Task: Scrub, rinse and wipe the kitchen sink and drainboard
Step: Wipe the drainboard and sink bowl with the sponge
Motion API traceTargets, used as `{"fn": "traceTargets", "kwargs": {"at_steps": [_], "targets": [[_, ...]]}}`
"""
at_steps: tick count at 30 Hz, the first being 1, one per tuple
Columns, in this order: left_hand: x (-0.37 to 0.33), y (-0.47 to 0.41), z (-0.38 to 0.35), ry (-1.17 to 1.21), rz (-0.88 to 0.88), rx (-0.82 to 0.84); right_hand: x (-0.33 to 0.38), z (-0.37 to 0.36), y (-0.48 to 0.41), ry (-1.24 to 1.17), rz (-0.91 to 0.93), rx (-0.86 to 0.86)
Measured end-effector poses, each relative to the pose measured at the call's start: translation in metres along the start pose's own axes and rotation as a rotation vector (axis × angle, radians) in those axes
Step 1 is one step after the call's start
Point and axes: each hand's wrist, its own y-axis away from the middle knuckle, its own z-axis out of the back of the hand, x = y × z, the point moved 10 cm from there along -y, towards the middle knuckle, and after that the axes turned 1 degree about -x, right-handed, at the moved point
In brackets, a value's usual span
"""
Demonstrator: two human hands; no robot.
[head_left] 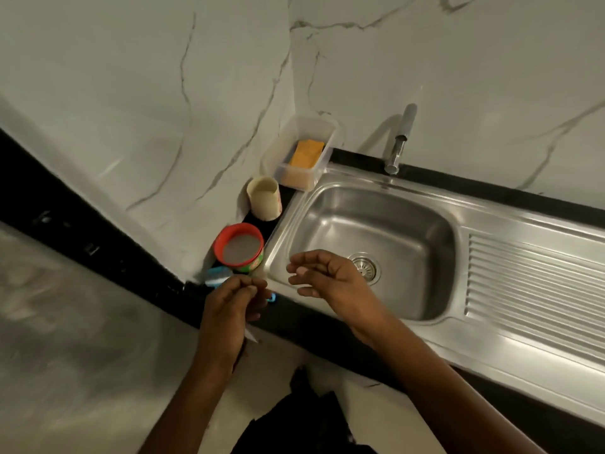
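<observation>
A steel sink (409, 237) with a round drain (365, 267) lies in a black counter, its ribbed drainboard (530, 290) to the right. My left hand (229, 309) is at the counter's left front corner, fingers curled over a blue-handled brush (217, 276) whose bristle end pokes out behind the knuckles. My right hand (324, 276) hovers over the basin's front left part, fingers loosely apart, holding nothing. A clear tub (294, 165) at the back left holds an orange sponge (307, 152).
A red-rimmed round tub (239, 247) of paste and a cream cup (263, 198) stand on the narrow black strip left of the basin. The tap (401, 142) rises behind the sink. Marble walls meet in the corner behind the tub.
</observation>
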Motion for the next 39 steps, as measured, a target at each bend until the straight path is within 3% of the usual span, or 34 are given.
{"fn": "traceTargets", "kwargs": {"at_steps": [6,13,16,21,26,30,39], "targets": [[0.038,0.015,0.048,-0.076,0.040,-0.061,-0.042,-0.049,0.005,0.175,0.033,0.053],[0.043,0.008,0.080,-0.139,0.051,-0.039,-0.069,-0.090,-0.041,1.003,0.229,0.042],[0.039,0.001,0.094,-0.158,0.041,-0.025,-0.088,-0.109,-0.066,1.293,0.222,0.097],[0.039,-0.012,0.111,-0.173,0.041,-0.018,-0.099,-0.127,-0.084,1.539,0.282,0.186],[0.040,-0.022,0.120,-0.164,0.035,-0.015,-0.086,-0.125,-0.074,1.489,0.360,0.206],[0.035,-0.031,0.126,-0.124,0.003,-0.065,-0.057,-0.117,-0.059,1.175,0.337,0.165],[0.008,-0.057,0.107,-0.155,-0.077,-0.013,-0.074,-0.108,-0.101,0.355,-0.092,0.028]]}}
